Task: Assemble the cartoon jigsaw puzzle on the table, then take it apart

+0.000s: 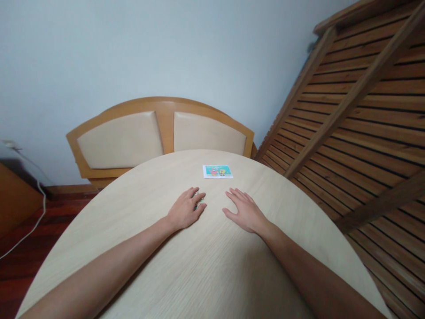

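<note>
My left hand lies palm down near the middle of the round table, its fingers apart. Under and between those fingers shows a small patch of green and white bits; most of it is hidden, so I cannot make out its kind. To the right, my right hand rests low over the tabletop with fingers stretched out and nothing in it. Beyond both hands lies a flat picture card with a white border, a teal background, and a pink and a yellow cartoon figure. Neither hand touches the card.
The pale round wooden table fills the foreground. Behind it stands a wooden headboard with two cream padded panels, against a bluish wall. A large slatted wooden frame leans on the right. At the left, a white cable hangs to the dark red floor.
</note>
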Demonstrator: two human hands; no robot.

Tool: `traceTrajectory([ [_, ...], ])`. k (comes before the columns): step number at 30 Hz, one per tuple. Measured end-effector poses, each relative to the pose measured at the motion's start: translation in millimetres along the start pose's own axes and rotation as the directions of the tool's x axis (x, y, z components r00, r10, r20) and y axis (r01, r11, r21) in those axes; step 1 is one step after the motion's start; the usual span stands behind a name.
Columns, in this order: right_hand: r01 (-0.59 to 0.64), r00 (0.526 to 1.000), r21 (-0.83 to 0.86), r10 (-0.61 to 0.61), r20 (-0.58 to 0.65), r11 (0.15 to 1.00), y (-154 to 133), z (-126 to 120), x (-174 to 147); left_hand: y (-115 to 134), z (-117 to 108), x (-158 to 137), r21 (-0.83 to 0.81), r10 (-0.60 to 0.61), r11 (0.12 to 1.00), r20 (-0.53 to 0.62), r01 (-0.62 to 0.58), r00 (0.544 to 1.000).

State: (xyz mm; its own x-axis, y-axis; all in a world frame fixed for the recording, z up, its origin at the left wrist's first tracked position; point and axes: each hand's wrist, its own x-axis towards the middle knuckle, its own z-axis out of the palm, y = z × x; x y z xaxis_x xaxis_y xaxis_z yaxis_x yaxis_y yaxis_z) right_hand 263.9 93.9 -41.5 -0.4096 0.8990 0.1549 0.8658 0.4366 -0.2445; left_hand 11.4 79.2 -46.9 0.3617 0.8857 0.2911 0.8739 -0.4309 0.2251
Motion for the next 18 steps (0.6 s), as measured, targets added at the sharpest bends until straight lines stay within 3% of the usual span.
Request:
traceTrajectory([
  [5,0.024,1.000,-0.017,-0.024,-0.002,1.000,0,-1,0,42,1,-11,-0.134,0.262,0.958,0.060,-0.252,0.963],
  [8,0.036,0.999,-0.044,-0.034,0.040,0.998,-1,-4,1,50,0,-13,-0.189,0.333,0.930,0.072,-0.315,0.940],
  [12,0.051,0.999,-0.037,-0.050,0.018,0.998,-2,-5,4,46,-2,-11,-0.352,0.294,0.899,0.050,-0.258,0.955],
  [18,0.134,0.979,0.154,-0.107,-0.172,0.979,-7,-1,-1,37,3,-6,-0.702,0.132,0.705,-0.007,-0.099,0.991],
])
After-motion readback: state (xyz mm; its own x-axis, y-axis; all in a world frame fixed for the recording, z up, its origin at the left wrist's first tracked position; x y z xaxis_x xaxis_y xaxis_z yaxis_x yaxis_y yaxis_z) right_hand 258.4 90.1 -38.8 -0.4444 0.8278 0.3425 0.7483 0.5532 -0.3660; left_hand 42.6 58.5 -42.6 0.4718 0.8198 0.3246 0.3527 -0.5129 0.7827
